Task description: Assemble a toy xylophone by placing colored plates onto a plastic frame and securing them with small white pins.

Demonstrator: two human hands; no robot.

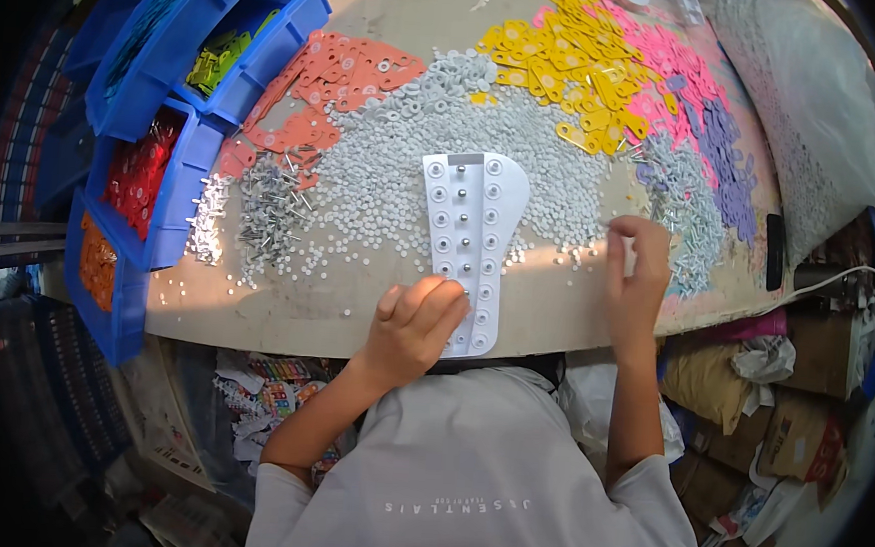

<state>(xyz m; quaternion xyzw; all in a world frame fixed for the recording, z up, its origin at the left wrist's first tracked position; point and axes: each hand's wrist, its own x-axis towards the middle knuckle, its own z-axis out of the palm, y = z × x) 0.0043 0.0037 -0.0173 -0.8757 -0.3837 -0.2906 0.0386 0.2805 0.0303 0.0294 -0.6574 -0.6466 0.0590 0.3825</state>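
Note:
A white plastic board (pixel 492 257) with a rounded bulge on its right side lies on the table in front of me. Round white sockets line both its edges, and metal studs stand in a row down its middle. My left hand (pixel 416 322) is closed over the board's lower left part, fingertips pressed together by the stud row; whatever they pinch is hidden. To the right, my right hand (pixel 641 276) is raised with curled fingers, thumb and forefinger close together, beside a heap of metal rivets (pixel 688 234). Anything between those fingertips is too small to make out.
Small white plastic rings (pixel 384 170) spread behind the board. Beyond lie salmon tags (pixel 355 68), yellow tags (pixel 571 56), pink tags (pixel 671 57) and purple tags (pixel 725 161). Blue bins (pixel 171 202) stand at left near more rivets (pixel 269 208). A clear plastic bag (pixel 798 105) bulges at right.

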